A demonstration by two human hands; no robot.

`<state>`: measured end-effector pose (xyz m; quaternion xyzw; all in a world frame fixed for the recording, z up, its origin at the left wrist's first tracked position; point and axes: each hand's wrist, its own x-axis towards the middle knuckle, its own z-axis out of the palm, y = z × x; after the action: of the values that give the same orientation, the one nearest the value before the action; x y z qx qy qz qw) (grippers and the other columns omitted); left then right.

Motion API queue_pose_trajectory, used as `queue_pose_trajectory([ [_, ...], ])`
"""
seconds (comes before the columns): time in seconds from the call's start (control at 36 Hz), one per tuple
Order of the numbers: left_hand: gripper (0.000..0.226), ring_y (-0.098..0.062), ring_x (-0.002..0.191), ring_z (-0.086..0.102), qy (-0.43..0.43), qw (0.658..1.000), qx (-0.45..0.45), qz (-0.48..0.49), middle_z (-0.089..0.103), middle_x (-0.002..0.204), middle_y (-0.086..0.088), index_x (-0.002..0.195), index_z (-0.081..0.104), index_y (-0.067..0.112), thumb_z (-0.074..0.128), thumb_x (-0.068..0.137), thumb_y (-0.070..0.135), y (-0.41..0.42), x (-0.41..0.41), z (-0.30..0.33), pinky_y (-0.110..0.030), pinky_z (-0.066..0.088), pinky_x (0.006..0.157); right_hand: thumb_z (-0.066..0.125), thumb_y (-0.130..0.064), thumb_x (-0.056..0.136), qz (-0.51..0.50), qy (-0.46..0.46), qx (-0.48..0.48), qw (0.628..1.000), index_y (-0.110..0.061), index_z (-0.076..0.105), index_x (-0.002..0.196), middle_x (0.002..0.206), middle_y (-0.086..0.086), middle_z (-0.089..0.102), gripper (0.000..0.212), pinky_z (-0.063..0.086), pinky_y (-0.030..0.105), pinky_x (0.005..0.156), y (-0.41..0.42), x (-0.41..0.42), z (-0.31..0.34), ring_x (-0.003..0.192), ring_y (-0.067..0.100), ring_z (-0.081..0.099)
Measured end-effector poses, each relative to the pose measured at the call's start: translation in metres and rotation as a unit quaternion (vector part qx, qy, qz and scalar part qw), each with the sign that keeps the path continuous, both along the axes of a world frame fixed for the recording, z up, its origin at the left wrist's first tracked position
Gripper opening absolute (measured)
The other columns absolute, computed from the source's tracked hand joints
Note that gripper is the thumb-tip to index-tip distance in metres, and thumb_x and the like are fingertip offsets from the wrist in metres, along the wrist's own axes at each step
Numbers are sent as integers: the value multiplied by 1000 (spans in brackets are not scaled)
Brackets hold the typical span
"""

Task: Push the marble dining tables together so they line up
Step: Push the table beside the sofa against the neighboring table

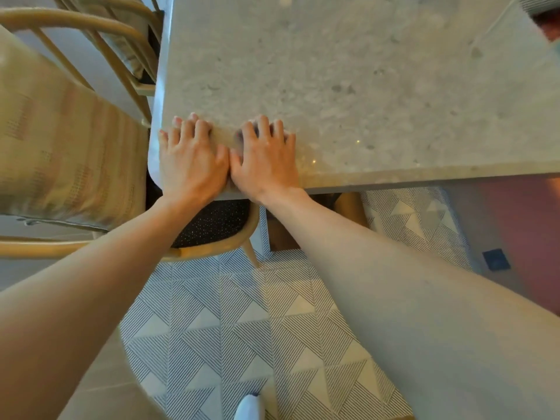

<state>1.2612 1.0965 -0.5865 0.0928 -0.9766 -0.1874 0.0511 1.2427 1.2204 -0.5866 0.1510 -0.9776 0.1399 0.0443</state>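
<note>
Both hands lay flat, fingers spread, on near corner of marble table point(348, 80): left hand point(191, 159) touching right hand point(266, 159) (thumbs together), gripping nothing. Wooden chair point(69, 140) stood just beside.

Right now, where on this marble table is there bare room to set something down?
The marble table shows bare stone right of the right hand, along the near edge and toward the far seam. The near-left corner is crowded: left hand and right hand lie flat there, thumbs touching, with a wooden chair close alongside.
</note>
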Motion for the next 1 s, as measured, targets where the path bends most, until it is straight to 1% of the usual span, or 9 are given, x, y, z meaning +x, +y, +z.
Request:
queue_pose_trajectory([
  [0.08, 40, -28, 130, 47, -46, 967, 247, 40, 52, 141, -14, 136, 52, 10, 44, 102, 29, 23, -2, 40, -44, 36, 113, 50, -39, 101, -5, -191, -208, 959, -16, 56, 134, 139, 6, 52, 41, 37, 42, 110, 26, -2, 42, 131, 24, 45],
  [0.17, 29, -15, 113, 54, -18, 899, 437, 5, 58, 127, -5, 130, 54, 8, 44, 105, 20, 76, 9, 90, -39, 46, 99, 53, -34, 101, -79, -211, -409, 884, -18, 64, 121, 123, 2, 63, 28, 49, 36, 99, 71, 7, 91, 115, 17, 60],
  [0.28, 18, -14, 107, 63, 7, 858, 509, -69, 65, 114, 4, 116, 58, 21, 43, 106, 21, 160, 20, 151, -34, 51, 88, 48, -32, 104, -137, -211, -554, 794, -18, 66, 115, 116, 1, 69, 26, 53, 38, 94, 144, 24, 153, 110, 20, 66],
  [0.42, 27, -20, 116, 64, 9, 841, 529, -117, 66, 126, -5, 126, 59, 19, 44, 105, 28, 266, 23, 220, -34, 54, 91, 45, -26, 105, -163, -160, -614, 756, -18, 69, 110, 108, 1, 74, 26, 56, 39, 91, 259, 39, 224, 100, 15, 71],
  [0.5, 26, -17, 116, 63, 0, 836, 532, -135, 65, 127, -3, 127, 59, 22, 43, 106, 26, 330, 22, 249, -32, 55, 93, 42, -26, 107, -171, -145, -610, 760, -13, 68, 114, 110, 5, 74, 30, 57, 41, 92, 326, 39, 252, 103, 19, 72],
  [0.61, 23, -14, 107, 64, 25, 825, 549, -133, 64, 120, -4, 121, 59, 18, 41, 106, 19, 410, 11, 282, -16, 54, 80, 41, -25, 107, -158, -142, -597, 773, -9, 68, 118, 116, 10, 72, 34, 56, 45, 95, 399, 23, 281, 108, 24, 69],
  [0.78, 30, -20, 114, 65, 38, 830, 548, -99, 67, 124, -5, 126, 62, 18, 40, 107, 27, 496, -22, 317, -37, 54, 96, 43, -26, 106, -124, -151, -584, 788, -13, 71, 116, 113, 4, 74, 32, 55, 45, 94, 483, -15, 317, 108, 20, 69],
  [0.92, 26, -22, 109, 65, 62, 825, 556, -77, 68, 119, -9, 120, 63, 15, 42, 106, 22, 551, -63, 336, -40, 52, 94, 46, -25, 104, -111, -144, -594, 784, -12, 71, 115, 107, -2, 74, 30, 56, 43, 91, 533, -60, 327, 105, 18, 70],
  [1.0, 25, -19, 101, 65, 72, 827, 553, -71, 67, 116, -11, 119, 62, 8, 42, 106, 15, 580, -89, 328, -33, 52, 88, 46, -26, 105, -110, -145, -581, 793, -11, 70, 118, 112, 1, 73, 31, 55, 38, 87, 558, -89, 317, 104, 16, 69],
])
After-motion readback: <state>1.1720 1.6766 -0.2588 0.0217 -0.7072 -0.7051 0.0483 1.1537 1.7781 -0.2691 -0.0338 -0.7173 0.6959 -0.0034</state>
